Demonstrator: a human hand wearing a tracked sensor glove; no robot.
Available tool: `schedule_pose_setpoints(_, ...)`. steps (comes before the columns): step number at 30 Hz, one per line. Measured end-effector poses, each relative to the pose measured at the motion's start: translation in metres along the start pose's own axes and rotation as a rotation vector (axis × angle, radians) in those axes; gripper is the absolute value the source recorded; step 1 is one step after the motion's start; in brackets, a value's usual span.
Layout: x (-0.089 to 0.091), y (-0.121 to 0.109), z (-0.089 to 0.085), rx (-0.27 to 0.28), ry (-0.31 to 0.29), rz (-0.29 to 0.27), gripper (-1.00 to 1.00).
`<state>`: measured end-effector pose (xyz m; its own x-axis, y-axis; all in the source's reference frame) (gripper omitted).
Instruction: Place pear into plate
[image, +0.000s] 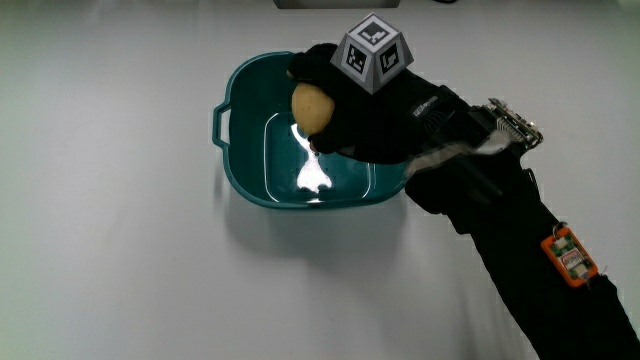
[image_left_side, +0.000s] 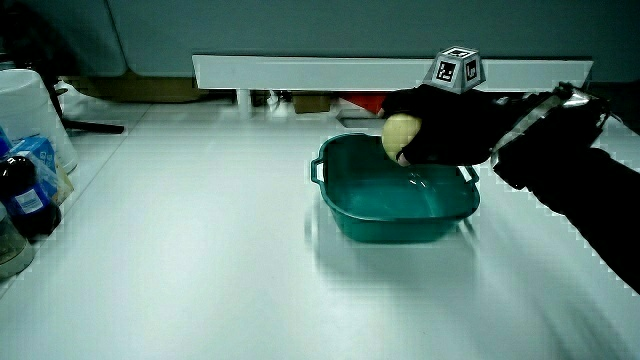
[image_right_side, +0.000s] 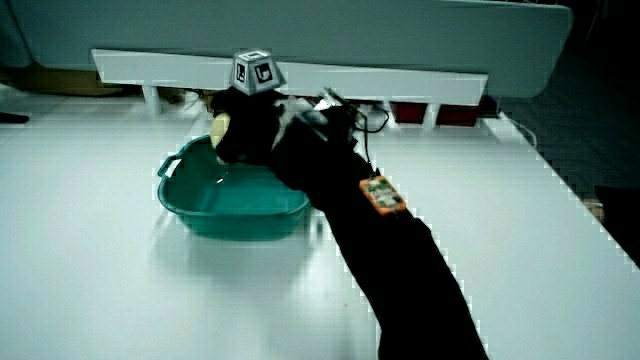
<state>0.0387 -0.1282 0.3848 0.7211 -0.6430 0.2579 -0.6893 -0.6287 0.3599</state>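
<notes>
Currently, main view: the hand (image: 365, 115) sits over the teal plate (image: 240, 180), which is really a deep, basin-like dish with a small handle on its rim. Fingers are curled around the pear (image: 312, 107); only its pale yellow end shows past the glove. The pear is above the dish's interior, near the rim farther from the person, with no visible contact with the dish floor. The patterned cube (image: 372, 53) rides on the back of the hand. A bright glare on the dish floor suggests a smooth, glossy surface.

Side view: the hand (image_left_side: 445, 125) holds the pear (image_left_side: 400, 132) just above the plate (image_left_side: 400, 215), level with or slightly over the rim. Grip is closed on the fruit. Bottles and a white container (image_left_side: 30, 115) stand at the table's edge, well apart from the dish.

Side view: the hand (image_right_side: 250, 125) and forearm (image_right_side: 380, 240) reach across the dish (image_right_side: 235, 215); the pear (image_right_side: 218, 127) shows as a pale sliver at the fingertips.

Handling judgement: pear looks light, firm, rounded, smooth-skinned, so it may roll on the glossy floor and bruise if dropped. Hold is best around the widest part of the body; lower it to the floor before letting go.
</notes>
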Motion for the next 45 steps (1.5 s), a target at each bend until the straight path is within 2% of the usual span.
schedule_pose_setpoints(3, 0.008, 0.006, -0.003, -0.013, 0.028, -0.029, 0.0)
schedule_pose_setpoints(7, 0.013, 0.009, -0.013, -0.005, 0.03, -0.064, 0.0)
schedule_pose_setpoints(10, 0.014, 0.013, -0.025, -0.007, 0.017, -0.094, 0.0)
schedule_pose_setpoints(13, 0.016, 0.018, -0.041, -0.029, 0.041, -0.1, 0.0)
schedule_pose_setpoints(16, 0.016, 0.025, -0.054, -0.041, 0.03, -0.133, 0.0)
schedule_pose_setpoints(19, 0.017, 0.033, -0.069, -0.082, 0.043, -0.141, 0.0)
schedule_pose_setpoints(20, 0.017, 0.036, -0.074, -0.088, 0.024, -0.159, 0.0)
schedule_pose_setpoints(23, 0.019, 0.04, -0.086, -0.123, 0.05, -0.168, 0.0)
schedule_pose_setpoints(27, 0.021, 0.047, -0.106, -0.163, 0.017, -0.193, 0.0)
schedule_pose_setpoints(28, 0.023, 0.047, -0.109, -0.181, 0.026, -0.201, 0.0)
schedule_pose_setpoints(31, 0.023, 0.046, -0.112, -0.174, 0.026, -0.198, 0.0)
schedule_pose_setpoints(35, 0.028, 0.048, -0.123, -0.215, 0.052, -0.209, 0.0)
schedule_pose_setpoints(38, 0.03, 0.046, -0.129, -0.209, 0.044, -0.224, 0.0)
schedule_pose_setpoints(43, 0.031, 0.046, -0.128, -0.223, 0.041, -0.223, 0.0)
schedule_pose_setpoints(44, 0.031, 0.044, -0.126, -0.204, 0.037, -0.23, 0.0)
schedule_pose_setpoints(45, 0.032, 0.045, -0.129, -0.218, 0.049, -0.223, 0.0)
